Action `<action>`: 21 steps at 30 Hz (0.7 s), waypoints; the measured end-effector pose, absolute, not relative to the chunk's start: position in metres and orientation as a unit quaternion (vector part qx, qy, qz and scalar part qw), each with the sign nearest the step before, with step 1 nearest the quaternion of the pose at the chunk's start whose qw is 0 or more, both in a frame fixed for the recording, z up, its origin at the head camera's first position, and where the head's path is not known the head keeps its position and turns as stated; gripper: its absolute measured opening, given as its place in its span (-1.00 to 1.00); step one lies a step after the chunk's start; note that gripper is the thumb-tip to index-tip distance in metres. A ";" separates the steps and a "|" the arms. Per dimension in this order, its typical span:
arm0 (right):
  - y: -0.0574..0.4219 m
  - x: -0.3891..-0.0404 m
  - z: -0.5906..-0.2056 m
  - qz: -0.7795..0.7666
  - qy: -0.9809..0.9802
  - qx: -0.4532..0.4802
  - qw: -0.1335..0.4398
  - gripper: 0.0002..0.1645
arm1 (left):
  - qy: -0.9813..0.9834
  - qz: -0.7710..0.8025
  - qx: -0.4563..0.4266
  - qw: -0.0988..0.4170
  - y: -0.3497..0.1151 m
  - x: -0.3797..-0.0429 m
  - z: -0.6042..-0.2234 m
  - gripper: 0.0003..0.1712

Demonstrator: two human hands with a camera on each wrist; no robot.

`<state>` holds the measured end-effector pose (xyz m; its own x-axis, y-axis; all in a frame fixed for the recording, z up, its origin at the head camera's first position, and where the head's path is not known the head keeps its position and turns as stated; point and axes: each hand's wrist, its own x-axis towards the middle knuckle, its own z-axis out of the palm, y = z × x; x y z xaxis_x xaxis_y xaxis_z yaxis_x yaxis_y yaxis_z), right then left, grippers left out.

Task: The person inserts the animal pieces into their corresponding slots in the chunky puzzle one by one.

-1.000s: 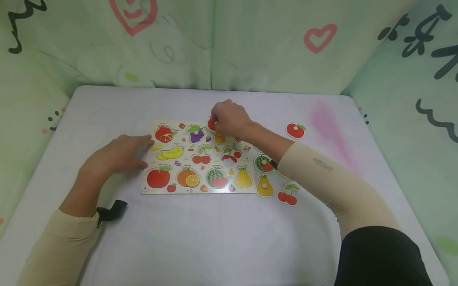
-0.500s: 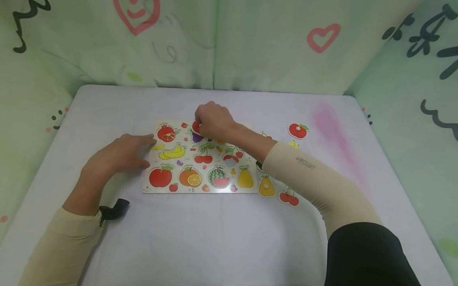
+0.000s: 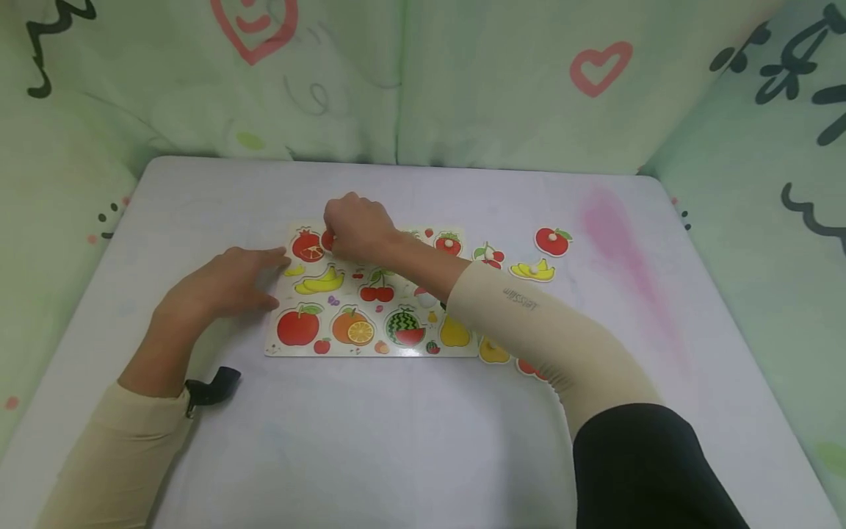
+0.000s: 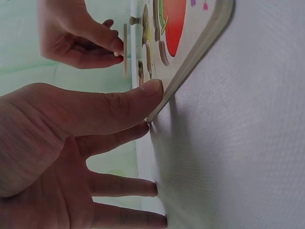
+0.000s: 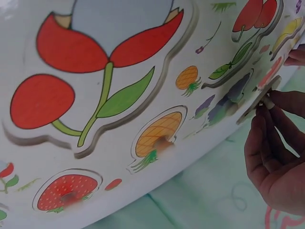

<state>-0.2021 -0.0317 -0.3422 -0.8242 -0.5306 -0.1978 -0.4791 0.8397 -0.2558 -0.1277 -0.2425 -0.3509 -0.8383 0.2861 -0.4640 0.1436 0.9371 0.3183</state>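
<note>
A wooden fruit puzzle board lies on the white table. My left hand is at its left edge, fingers spread and fairly straight, the thumb touching the rim and the other fingertips on the tabletop. My right hand pinches a red puzzle piece by its knob, over the board's top-left part, right beside the printed pomegranate. Edge-on in the left wrist view, this puzzle piece stands off the board. A pineapple piece and a strawberry piece with knobs sit in their recesses.
Loose pieces lie right of the board: an apple, bananas, a red-and-white piece, a pear and cherries, the last partly under my right sleeve. A green printed curtain stands behind the table.
My right hand has moved left across the board's top row with the red puzzle piece, from above the pineapple past the grapes toward the pomegranate. My left hand stays at the board's edge.
</note>
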 end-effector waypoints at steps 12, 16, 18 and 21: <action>-0.052 -0.199 -0.348 -0.110 0.949 -0.263 0.138 -0.67 | 0.949 0.141 0.115 0.257 -0.244 -0.128 -0.351 -0.04; -0.058 -0.198 -0.350 -0.117 0.946 -0.271 0.137 -0.62 | 0.949 0.143 0.111 0.259 -0.245 -0.128 -0.351 -0.05; -0.060 -0.198 -0.351 -0.116 0.945 -0.275 0.136 -0.62 | 0.949 0.145 0.110 0.259 -0.245 -0.128 -0.351 -0.05; -0.063 -0.199 -0.353 -0.112 0.944 -0.281 0.131 -0.65 | 0.948 0.148 0.108 0.259 -0.244 -0.128 -0.352 -0.05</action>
<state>-0.1992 -0.0628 -0.3528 -0.8078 -0.5597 -0.1848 -0.5009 0.8172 -0.2851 -0.1277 -0.2442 -0.3516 -0.8421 0.2815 -0.4600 0.1284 0.9331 0.3360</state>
